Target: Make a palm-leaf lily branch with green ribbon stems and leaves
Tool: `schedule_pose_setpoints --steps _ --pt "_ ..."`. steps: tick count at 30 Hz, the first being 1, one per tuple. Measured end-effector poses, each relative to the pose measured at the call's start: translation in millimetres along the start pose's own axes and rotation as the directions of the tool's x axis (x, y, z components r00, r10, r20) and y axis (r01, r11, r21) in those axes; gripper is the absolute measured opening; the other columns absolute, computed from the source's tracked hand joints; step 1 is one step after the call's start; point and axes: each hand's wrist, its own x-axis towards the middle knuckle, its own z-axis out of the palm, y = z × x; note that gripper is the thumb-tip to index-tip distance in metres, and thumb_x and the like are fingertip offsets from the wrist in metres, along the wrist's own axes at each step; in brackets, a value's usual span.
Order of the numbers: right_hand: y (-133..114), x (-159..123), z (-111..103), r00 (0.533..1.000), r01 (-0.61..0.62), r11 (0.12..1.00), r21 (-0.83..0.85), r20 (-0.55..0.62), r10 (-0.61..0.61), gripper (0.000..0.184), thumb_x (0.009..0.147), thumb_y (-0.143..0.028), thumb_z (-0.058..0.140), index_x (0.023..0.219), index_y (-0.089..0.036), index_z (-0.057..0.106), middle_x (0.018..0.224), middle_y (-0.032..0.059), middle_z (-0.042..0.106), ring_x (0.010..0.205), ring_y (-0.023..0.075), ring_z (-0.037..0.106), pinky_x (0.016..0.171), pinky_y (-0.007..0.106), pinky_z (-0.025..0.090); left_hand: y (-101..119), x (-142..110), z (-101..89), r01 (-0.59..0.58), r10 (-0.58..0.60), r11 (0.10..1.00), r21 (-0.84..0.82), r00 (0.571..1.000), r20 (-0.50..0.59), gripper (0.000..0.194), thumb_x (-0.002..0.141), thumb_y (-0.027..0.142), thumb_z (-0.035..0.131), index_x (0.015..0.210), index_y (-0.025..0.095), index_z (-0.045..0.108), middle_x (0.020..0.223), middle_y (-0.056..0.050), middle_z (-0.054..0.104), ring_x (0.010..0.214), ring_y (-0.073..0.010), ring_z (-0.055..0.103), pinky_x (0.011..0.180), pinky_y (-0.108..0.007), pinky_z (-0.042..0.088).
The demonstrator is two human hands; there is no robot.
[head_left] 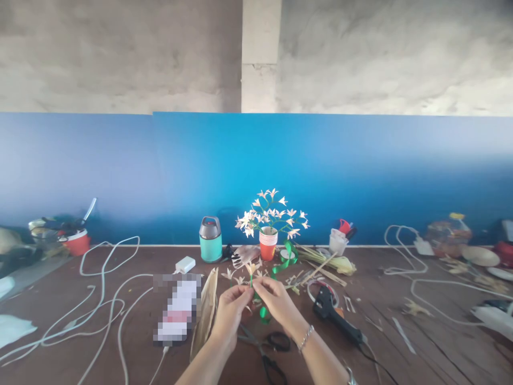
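Observation:
A small pale flower [251, 268] on a thin green stem stands upright between my hands. My left hand [230, 313] is closed in a pinch on its stem. The fingertips of my right hand [276, 302] pinch at the same spot, touching the stem; whether they also hold ribbon is hidden. Green ribbon [288, 255] curls from a roll behind my right hand, and a loop of it shows below the fingers. Black-handled scissors [262, 347] lie open under my wrists. Several loose pale flowers [240, 280] rest just beyond my left hand.
Paper cups [268, 246] hold a spray of similar flowers. Left are a teal flask [210, 240], a phone [178, 310], a dried husk [204, 310] and white cables [104, 289]. Right are a black glue gun [336, 315], husk strips [328, 262] and a white cup [339, 242].

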Motion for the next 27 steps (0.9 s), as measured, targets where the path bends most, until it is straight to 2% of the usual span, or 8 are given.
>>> schedule_pose_setpoints --steps 3,6,11,14,17,21,24,27 --pt "-1.4 -1.0 -0.1 0.999 -0.013 0.998 0.055 0.042 0.011 0.030 0.073 -0.043 0.060 0.073 -0.015 0.069 0.061 0.0000 0.060 0.058 0.0136 0.054 0.054 0.023 0.042 2.0 -1.6 2.0 0.040 -0.040 0.998 -0.043 0.999 0.016 0.026 0.061 0.036 0.074 0.060 0.012 0.062 0.047 0.003 0.054 0.043 -0.0055 0.045 0.043 -0.015 0.035" --pt "-2.7 -0.5 -4.1 0.994 -0.074 0.986 0.149 0.094 0.061 0.027 0.067 -0.041 0.066 0.074 -0.015 0.070 0.066 0.0015 0.064 0.056 0.0133 0.055 0.053 0.024 0.044 1.4 -1.5 2.3 0.097 -0.086 0.981 -0.167 0.994 0.069 0.023 0.059 0.030 0.076 0.063 0.011 0.064 0.049 0.003 0.055 0.044 -0.0050 0.048 0.044 -0.014 0.037" --pt "-2.0 -0.3 -10.9 0.969 -0.221 0.944 0.243 0.165 0.185 0.032 0.060 -0.037 0.074 0.082 -0.014 0.069 0.064 0.0012 0.064 0.050 0.0099 0.053 0.047 0.020 0.038 -5.4 0.9 -0.9 0.173 -0.146 0.931 -0.320 0.983 0.107 0.018 0.060 0.019 0.077 0.068 0.009 0.064 0.053 0.003 0.056 0.045 -0.0040 0.052 0.043 -0.012 0.040" --pt "-2.4 -0.9 -11.3 0.968 -0.228 0.937 0.264 0.167 0.188 0.030 0.059 -0.035 0.075 0.081 -0.015 0.068 0.062 -0.0002 0.062 0.048 0.0086 0.051 0.046 0.020 0.036 -6.9 0.5 -1.5 0.216 -0.190 0.917 -0.335 0.976 0.109 0.011 0.066 0.015 0.072 0.069 0.010 0.063 0.052 0.003 0.056 0.046 -0.0040 0.053 0.044 -0.012 0.044" --pt "-6.0 -1.8 -9.9 0.975 -0.195 0.935 0.295 0.158 0.154 0.023 0.058 -0.032 0.075 0.071 -0.016 0.065 0.064 -0.0009 0.061 0.054 0.0109 0.054 0.050 0.021 0.039 -5.4 -0.5 -0.8 0.261 -0.236 0.896 -0.360 0.965 0.112 0.004 0.071 0.011 0.067 0.073 0.010 0.064 0.052 0.004 0.056 0.045 -0.0035 0.053 0.045 -0.010 0.045" --pt "-9.1 -1.7 -9.3 0.986 -0.143 0.978 0.155 0.107 0.127 0.016 0.061 -0.030 0.070 0.064 -0.016 0.061 0.056 -0.0037 0.055 0.050 0.0089 0.047 0.049 0.021 0.036 -4.0 0.2 -0.7 0.273 -0.259 0.886 -0.375 0.962 0.088 0.006 0.071 0.009 0.066 0.077 0.010 0.064 0.053 0.004 0.056 0.045 -0.0034 0.054 0.046 -0.010 0.047" --pt "-7.5 -0.1 -9.9 0.993 -0.100 0.994 0.047 0.070 0.096 0.012 0.063 -0.027 0.066 0.063 -0.016 0.061 0.053 -0.0044 0.052 0.049 0.0084 0.042 0.049 0.021 0.033 -2.3 0.5 -1.0 0.246 -0.239 0.914 -0.322 0.969 0.061 0.007 0.069 0.013 0.069 0.071 0.012 0.063 0.053 0.004 0.055 0.045 -0.0037 0.054 0.046 -0.011 0.046" --pt "-5.1 2.1 -10.6 0.997 -0.068 0.997 0.023 0.029 0.067 0.010 0.063 -0.025 0.064 0.061 -0.015 0.061 0.052 -0.0045 0.050 0.052 0.0096 0.043 0.052 0.022 0.033 1.9 -0.6 0.3 0.198 -0.189 0.955 -0.223 0.980 0.059 0.012 0.064 0.017 0.072 0.069 0.012 0.062 0.055 0.004 0.056 0.045 -0.0040 0.052 0.043 -0.012 0.044"
